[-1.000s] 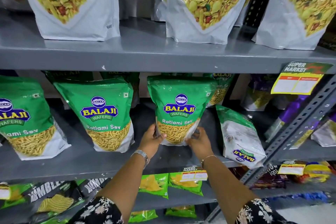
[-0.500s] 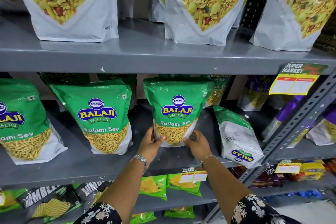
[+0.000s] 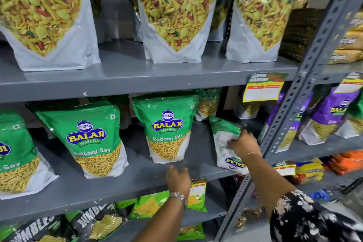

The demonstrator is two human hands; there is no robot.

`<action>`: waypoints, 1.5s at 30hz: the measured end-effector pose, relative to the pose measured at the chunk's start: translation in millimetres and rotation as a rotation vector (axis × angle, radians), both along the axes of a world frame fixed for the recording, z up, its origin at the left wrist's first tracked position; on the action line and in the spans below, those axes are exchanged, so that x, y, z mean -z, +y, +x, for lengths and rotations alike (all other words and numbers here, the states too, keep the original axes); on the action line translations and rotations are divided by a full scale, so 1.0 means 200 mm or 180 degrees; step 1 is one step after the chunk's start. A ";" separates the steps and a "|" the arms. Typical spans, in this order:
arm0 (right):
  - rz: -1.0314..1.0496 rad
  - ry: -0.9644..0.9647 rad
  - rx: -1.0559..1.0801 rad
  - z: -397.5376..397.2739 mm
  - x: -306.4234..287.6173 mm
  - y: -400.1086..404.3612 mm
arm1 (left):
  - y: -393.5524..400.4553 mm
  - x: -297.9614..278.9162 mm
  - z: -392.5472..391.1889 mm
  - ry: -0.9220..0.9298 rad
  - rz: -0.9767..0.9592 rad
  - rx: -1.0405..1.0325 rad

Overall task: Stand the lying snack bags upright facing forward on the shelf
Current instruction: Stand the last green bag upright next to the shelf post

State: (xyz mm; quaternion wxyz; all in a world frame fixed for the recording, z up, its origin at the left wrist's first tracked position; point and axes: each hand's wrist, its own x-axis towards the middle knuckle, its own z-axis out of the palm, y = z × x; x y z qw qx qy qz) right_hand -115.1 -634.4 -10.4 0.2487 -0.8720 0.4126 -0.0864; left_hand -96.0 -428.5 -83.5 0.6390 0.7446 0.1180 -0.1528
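Three green Balaji Ratlami Sev bags stand upright and face forward on the grey middle shelf (image 3: 121, 184); the rightmost upright bag (image 3: 168, 129) stands free. To its right another Sev bag (image 3: 225, 139) lies back side up, its logo upside down near the shelf's front edge. My right hand (image 3: 244, 144) rests on the middle of this lying bag, fingers bent against it; a full grip does not show. Over the shelf's front edge, below the upright bag, my left hand (image 3: 177, 180) hovers with spread fingers and holds nothing.
Large Khatta Mitha Mix bags (image 3: 172, 21) fill the shelf above. A perforated grey upright post (image 3: 290, 116) bounds the bay on the right, with purple Balaji bags (image 3: 330, 118) beyond it. More Sev bags stand at the back. Green and black snack packs (image 3: 149, 205) lie below.
Both hands let go of the rightmost upright bag, which now stands alone. My right hand moved right onto the lying bag; my left hand dropped back to the shelf edge. The camera tilted up.
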 end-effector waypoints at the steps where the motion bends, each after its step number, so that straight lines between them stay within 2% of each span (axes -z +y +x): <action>1: 0.0130 0.0123 0.0018 -0.01 0.01 -0.02 | -0.06 -0.03 -0.02 0.0063 -0.0017 0.0191; 7: 0.0536 0.0165 0.0021 0.02 0.08 -0.10 | -0.35 -0.16 0.01 0.0193 -0.0042 0.1297; 12: 0.0706 0.0386 0.0086 0.08 0.11 -0.09 | -0.50 -0.14 0.08 0.0801 -0.0826 0.1211; 14: 0.0583 0.0522 0.0150 0.10 0.10 -0.05 | -0.54 -0.13 0.10 0.0883 -0.1001 0.1306; 16: 0.0509 0.0605 0.0173 0.09 0.07 -0.01 | -0.56 -0.11 0.10 0.0947 -0.1100 0.1089; 19: 0.0817 0.0425 0.0133 0.10 0.06 0.01 | -0.54 -0.14 0.09 0.0592 -0.0862 0.1182; 23: 0.2384 -0.0683 0.0210 0.12 0.01 -0.04 | -0.47 -0.33 0.01 -0.0223 -0.0075 0.1853; 25: 0.2791 -0.0728 0.0101 0.11 -0.03 -0.08 | -0.44 -0.41 -0.03 -0.0576 0.0602 0.2158; 27: 0.2982 -0.0775 -0.0050 0.11 0.03 -0.20 | -0.41 -0.46 -0.07 -0.0980 0.0915 0.2431; 29: 0.3042 -0.0824 -0.0201 0.09 0.06 -0.27 | -0.39 -0.48 -0.10 -0.1350 0.0780 0.2637; 31: 0.3401 -0.1019 -0.0418 0.05 0.05 -0.27 | -0.37 -0.45 -0.09 -0.1518 0.0121 0.2665; 33: 0.3556 -0.1235 -0.0496 -0.01 -0.04 -0.20 | -0.36 -0.38 -0.04 -0.1680 -0.0317 0.1950; 35: 0.3640 -0.1473 -0.0436 -0.01 -0.02 -0.20 | -0.35 -0.27 0.01 -0.1516 -0.0336 0.1062; 36: 0.3700 -0.1560 -0.0367 0.00 0.00 -0.21 | -0.35 -0.24 0.03 -0.1009 -0.0555 0.0805; 38: 0.3781 -0.1655 -0.0280 -0.01 0.03 -0.23 | -0.36 -0.15 0.07 0.0311 -0.1239 0.0712; 40: 0.3854 -0.1764 -0.0246 -0.04 0.06 -0.25 | -0.36 -0.08 0.11 0.0972 -0.1680 0.1015; 42: 0.3975 -0.1812 -0.0361 -0.06 0.09 -0.25 | -0.37 -0.05 0.15 0.1021 -0.1722 0.1495; 45: 0.3865 -0.1662 -0.0427 -0.02 0.12 -0.27 | -0.42 -0.04 0.20 0.0832 -0.1569 0.1460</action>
